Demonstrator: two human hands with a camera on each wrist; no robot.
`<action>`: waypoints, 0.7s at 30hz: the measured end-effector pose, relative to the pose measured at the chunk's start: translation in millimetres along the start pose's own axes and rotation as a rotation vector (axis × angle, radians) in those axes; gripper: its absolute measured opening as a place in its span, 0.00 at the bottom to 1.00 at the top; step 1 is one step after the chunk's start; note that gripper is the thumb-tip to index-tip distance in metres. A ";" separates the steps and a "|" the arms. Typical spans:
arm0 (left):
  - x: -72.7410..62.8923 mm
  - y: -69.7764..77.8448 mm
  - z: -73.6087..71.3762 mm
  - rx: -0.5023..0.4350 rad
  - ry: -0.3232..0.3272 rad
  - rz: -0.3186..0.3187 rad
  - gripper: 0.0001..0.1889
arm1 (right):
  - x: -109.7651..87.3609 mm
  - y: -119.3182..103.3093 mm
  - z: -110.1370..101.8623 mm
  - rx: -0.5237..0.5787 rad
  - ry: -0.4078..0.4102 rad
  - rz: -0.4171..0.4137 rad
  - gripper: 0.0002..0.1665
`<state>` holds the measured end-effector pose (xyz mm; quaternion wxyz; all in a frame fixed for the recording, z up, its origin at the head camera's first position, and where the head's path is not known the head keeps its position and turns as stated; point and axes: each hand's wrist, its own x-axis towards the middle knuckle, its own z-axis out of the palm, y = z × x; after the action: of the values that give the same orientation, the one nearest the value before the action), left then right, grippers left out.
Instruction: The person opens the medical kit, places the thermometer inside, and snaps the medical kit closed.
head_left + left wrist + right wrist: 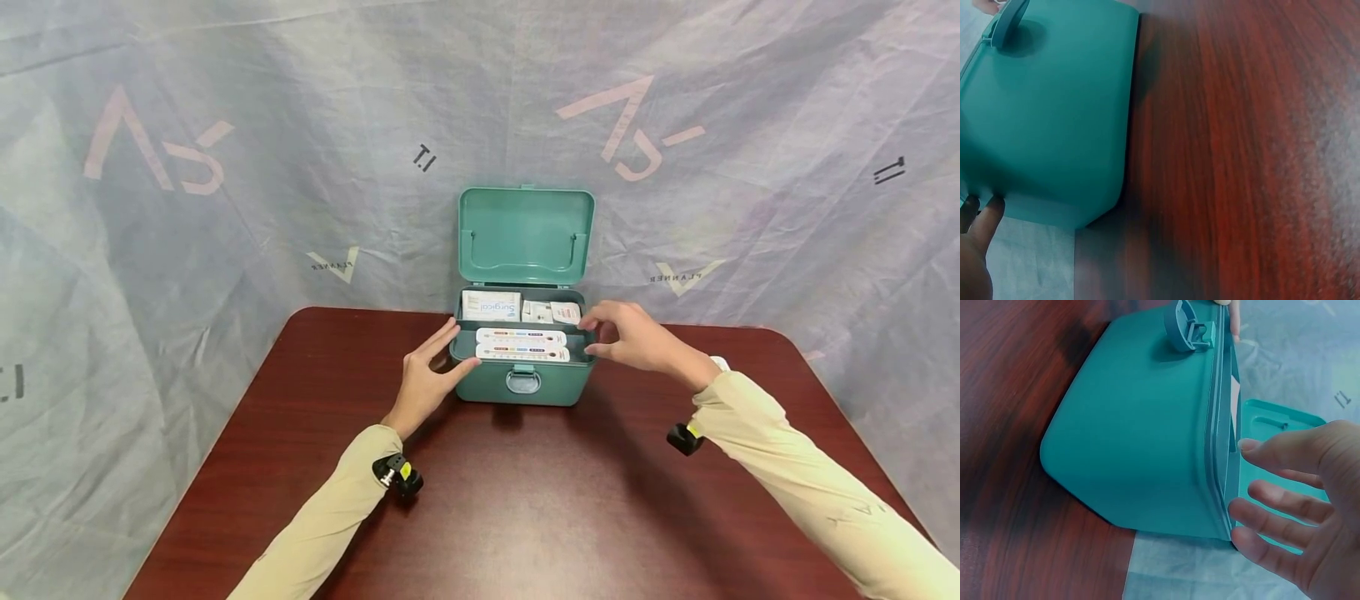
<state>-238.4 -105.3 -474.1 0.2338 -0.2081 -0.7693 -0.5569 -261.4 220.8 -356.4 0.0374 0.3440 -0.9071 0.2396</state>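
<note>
A green lidded box (pixel 480 385) stands at the back of the table, its lid (pixel 525 233) raised. Two long white thermometer strips (pixel 517 353) lie side by side in its front section. Behind them sit a white carton marked "Surgical" (pixel 491 305) and small white packets (pixel 566 313). My left hand (pixel 426 379) is at the box's left side, fingers extended along it, thumb at the front rim. In the left wrist view its fingertips (pixel 991 203) meet the box end. My right hand (pixel 630 335) is at the right rim, fingers loosely bent, thumb apart from them.
The dark red wooden table (pixel 510 500) extends in front of the box. A grey printed cloth (pixel 360 150) hangs close behind the table and at both sides. The box's front has a latch (pixel 523 382) that stands out from it.
</note>
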 end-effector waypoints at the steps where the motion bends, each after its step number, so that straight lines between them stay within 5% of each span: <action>1: -0.3 -0.6 0.1 0.001 0.002 0.005 0.33 | -0.8 0.1 -0.2 0.003 0.002 0.002 0.16; 21: -0.1 -2.3 0.6 0.005 0.011 0.019 0.34 | -27.5 12.7 -6.8 -0.005 0.101 -0.012 0.16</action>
<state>-239.7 -105.4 -476.0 0.2437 -0.2118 -0.7673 -0.5541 -249.3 248.8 -362.0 0.0855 0.3367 -0.9027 0.2540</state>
